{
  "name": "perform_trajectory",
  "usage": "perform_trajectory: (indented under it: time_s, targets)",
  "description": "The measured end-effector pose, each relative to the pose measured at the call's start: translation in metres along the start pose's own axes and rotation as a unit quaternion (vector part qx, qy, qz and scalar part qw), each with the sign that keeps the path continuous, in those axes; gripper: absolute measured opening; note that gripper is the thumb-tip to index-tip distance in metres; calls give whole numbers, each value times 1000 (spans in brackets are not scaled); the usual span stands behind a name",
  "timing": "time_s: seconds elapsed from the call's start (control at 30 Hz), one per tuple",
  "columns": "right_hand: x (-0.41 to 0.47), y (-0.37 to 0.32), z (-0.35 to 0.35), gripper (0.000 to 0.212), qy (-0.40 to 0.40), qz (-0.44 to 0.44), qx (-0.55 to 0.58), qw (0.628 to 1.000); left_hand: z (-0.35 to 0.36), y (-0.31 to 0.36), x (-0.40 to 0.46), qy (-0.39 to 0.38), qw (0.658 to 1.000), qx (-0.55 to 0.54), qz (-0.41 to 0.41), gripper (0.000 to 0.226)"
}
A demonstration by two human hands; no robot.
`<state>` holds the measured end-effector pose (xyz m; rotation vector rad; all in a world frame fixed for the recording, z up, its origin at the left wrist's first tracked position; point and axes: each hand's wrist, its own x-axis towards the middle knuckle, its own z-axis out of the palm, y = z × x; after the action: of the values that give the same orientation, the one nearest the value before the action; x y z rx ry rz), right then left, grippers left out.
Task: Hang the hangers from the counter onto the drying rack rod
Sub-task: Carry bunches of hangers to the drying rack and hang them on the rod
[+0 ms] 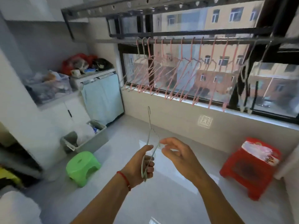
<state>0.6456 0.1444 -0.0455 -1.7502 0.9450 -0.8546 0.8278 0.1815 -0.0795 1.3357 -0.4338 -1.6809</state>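
My left hand (142,164) grips a thin pale green wire hanger (149,126) by its lower part, with the hook pointing up. My right hand (176,152) is beside it, fingers apart, fingertips touching or nearly touching the hanger's shoulder. The drying rack rod (210,40) runs across the window above and ahead. Several pink hangers (186,70) hang along it, with a few pale ones at the left end (140,52) and the right end (247,67).
A green stool (82,167) stands on the floor at left and a red stool (252,165) at right. A grey bin (87,139), cabinets and a cluttered counter (87,67) line the left wall. A perforated rack bar (129,7) runs overhead.
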Motion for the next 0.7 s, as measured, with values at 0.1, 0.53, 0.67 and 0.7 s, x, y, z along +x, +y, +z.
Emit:
perform_trajectory:
  time_s: [0.1,0.53,0.67,0.7]
  targets:
    - [34,-29,58,17,-3,-18,-4,1000,-67,33,-11,19,1000,-14,11,46]
    - [167,-102,167,20,45,-80,-39,995,-223,170,22,72,991,13,110,46]
    - [212,-105,156,17,55,-98,-25,993,-223,230,39,80,982,56,163,43]
    - [223,-106,152,16,54,-102,-21,993,-219,245,43,82,980,65,168,42]
